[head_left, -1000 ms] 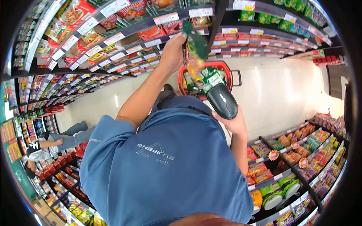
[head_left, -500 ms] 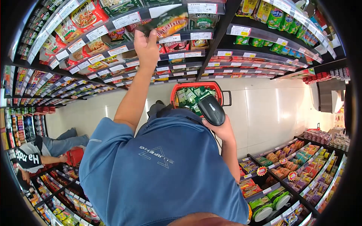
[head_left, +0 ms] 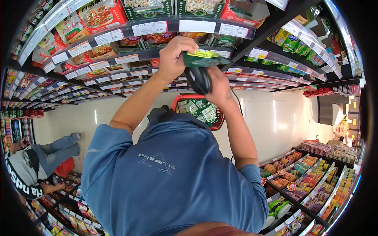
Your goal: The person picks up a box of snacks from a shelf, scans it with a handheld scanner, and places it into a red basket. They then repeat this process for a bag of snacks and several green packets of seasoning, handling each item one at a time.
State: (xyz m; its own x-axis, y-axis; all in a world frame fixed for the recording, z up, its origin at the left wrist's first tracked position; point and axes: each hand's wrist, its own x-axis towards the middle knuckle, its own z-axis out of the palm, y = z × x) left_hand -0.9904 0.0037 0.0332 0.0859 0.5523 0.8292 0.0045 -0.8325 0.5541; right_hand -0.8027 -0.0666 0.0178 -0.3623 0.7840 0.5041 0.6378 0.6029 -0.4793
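Up by the shelf edge, my left hand (head_left: 176,55) grips the edge of a dark green packet (head_left: 204,59) that has a yellow-green strip. My right hand (head_left: 219,87) is wrapped round a black handheld scanner (head_left: 199,80), which sits just under the packet. Whether scanner and packet touch cannot be made out. A cable hangs down from the right hand's side. Below both hands, a red basket (head_left: 219,122) on the floor holds several green-and-white packets (head_left: 197,109).
Shelves of packaged food with a price-label rail (head_left: 149,28) run along the top. More shelves (head_left: 303,177) stand at the lower right. At the lower left another person (head_left: 29,169) is by a shelf, near a red basket (head_left: 65,167). Pale floor tiles (head_left: 267,118) lie between.
The right hand has risen with the scanner from above the basket to the packet. The left hand has moved right and lower with the packet, which is now turned. The other person's pose has shifted.
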